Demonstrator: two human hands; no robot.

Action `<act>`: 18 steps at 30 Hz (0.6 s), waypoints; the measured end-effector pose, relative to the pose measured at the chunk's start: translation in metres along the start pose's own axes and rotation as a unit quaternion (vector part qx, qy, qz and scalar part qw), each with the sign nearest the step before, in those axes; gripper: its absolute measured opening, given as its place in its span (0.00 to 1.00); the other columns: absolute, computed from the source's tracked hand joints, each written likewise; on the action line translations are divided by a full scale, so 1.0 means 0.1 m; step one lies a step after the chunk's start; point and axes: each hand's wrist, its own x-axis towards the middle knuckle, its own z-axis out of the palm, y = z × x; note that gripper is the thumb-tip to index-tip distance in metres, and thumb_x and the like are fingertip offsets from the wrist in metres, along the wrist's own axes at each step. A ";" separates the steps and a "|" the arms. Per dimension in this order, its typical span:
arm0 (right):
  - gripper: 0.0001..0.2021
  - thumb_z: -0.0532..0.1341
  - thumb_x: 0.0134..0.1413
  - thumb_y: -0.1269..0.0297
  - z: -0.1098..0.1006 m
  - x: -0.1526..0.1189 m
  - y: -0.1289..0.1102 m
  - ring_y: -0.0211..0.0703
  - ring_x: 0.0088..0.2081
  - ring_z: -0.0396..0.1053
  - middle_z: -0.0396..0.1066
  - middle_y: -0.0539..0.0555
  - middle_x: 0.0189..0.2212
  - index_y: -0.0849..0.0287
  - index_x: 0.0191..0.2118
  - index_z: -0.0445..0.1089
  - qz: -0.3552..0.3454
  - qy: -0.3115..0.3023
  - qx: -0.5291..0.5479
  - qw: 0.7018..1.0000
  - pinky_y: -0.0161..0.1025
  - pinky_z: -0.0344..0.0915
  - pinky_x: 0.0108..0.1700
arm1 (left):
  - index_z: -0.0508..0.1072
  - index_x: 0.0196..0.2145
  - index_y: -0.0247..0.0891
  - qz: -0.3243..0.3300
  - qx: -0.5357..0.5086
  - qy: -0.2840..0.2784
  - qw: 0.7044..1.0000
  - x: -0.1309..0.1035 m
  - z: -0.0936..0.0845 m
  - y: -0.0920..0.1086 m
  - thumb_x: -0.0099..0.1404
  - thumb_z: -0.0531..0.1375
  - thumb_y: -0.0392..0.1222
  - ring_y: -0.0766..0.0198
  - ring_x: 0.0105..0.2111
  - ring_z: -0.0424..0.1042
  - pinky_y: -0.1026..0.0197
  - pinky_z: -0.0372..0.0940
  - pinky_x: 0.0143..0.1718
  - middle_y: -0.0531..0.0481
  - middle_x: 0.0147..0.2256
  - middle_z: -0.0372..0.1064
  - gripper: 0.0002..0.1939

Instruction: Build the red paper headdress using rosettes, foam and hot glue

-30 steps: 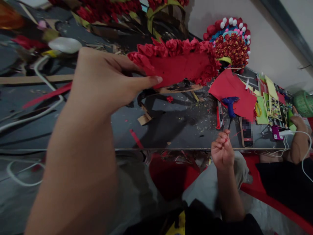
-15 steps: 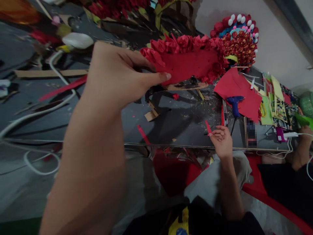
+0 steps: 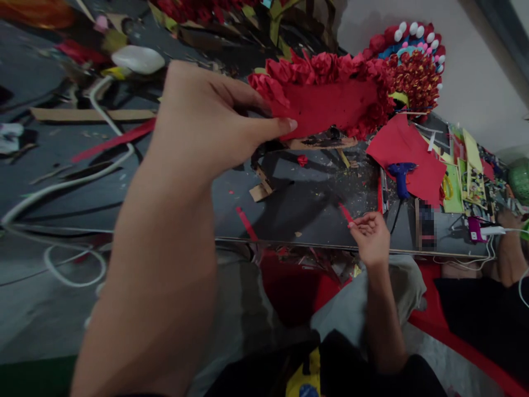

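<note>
My left hand (image 3: 206, 118) reaches far over the table and pinches the near left edge of a red paper piece (image 3: 326, 107) between thumb and fingers. Crumpled red paper flowers (image 3: 326, 67) trim its far edge and right end. Close to the front edge of the table, my right hand (image 3: 371, 238) is closed, with a short, narrow red paper strip (image 3: 345, 214) between thumb and fingers. The strip points up and left, apart from the trimmed piece. A single small red paper flower (image 3: 302, 160) lies on the table below that piece.
A blue glue gun (image 3: 401, 179) rests on red sheets (image 3: 430, 165) at right, near a blurred-out object (image 3: 427, 226) and a purple power adapter (image 3: 477, 229). A white cord (image 3: 45, 193) runs along the left. Another person's hand (image 3: 510, 237) is at far right.
My right hand has shifted slightly left with the strip. My left hand keeps its pinch on the trimmed piece. The view has moved a little; the other person's hand at right has moved.
</note>
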 end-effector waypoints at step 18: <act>0.08 0.61 0.46 0.60 -0.04 -0.04 -0.03 0.38 0.28 0.70 0.70 0.47 0.25 0.55 0.30 0.60 -0.022 0.002 -0.079 0.997 0.38 0.68 0.35 | 0.77 0.24 0.27 -0.030 0.032 0.005 0.999 -0.04 0.01 0.08 0.42 0.65 0.50 0.67 0.24 0.60 0.53 0.66 0.34 0.54 0.18 0.58 0.19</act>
